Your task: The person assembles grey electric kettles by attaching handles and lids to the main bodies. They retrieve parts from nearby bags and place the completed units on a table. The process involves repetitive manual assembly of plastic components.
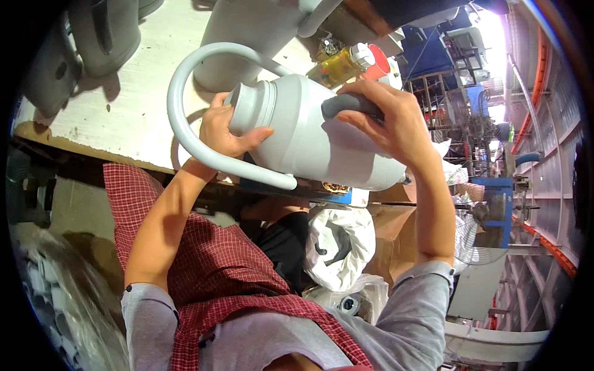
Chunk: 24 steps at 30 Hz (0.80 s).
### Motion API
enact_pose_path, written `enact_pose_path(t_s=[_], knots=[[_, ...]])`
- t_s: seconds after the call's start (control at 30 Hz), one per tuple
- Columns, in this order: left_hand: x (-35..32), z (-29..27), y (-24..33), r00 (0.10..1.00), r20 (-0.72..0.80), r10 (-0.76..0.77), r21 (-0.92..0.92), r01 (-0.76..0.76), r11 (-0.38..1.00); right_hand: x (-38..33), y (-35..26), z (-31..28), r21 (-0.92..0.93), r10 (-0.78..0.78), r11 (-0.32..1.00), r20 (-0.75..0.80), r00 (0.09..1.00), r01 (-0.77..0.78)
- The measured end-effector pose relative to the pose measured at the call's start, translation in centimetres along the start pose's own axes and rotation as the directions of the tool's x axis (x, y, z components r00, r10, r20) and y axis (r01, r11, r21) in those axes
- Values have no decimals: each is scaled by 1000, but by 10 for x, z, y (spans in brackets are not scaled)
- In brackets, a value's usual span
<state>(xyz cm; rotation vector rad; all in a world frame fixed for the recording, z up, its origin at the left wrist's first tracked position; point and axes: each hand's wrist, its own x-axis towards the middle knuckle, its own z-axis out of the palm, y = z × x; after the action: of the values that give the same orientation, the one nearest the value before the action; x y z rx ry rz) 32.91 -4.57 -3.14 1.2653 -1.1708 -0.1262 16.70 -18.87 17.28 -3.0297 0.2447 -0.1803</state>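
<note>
Above the pale worktop (133, 117), a grey plastic jug (315, 142) lies on its side in both hands. The left hand (223, 127) is curled around its neck beside the long looping handle (185, 133). The right hand (387, 117) is closed over a dark grip (346, 105) on the body. An amber bottle (340, 66) stands just behind.
</note>
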Motion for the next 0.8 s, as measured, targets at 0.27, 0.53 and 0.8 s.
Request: enact_pose_path(t_s=[0.27,0.53,0.8], knots=[[-3,-1,4,1000,18,-21,27,20,999,7,0,-3,0,8,1000,100,995,-8],[-4,1,7,998,12,-69,7,69,998,6,6,-2,21,-29,999,90,995,27],[-11,1,1,980,18,-200,-52,201,978,6,3,-5,54,-56,997,128,990,50]])
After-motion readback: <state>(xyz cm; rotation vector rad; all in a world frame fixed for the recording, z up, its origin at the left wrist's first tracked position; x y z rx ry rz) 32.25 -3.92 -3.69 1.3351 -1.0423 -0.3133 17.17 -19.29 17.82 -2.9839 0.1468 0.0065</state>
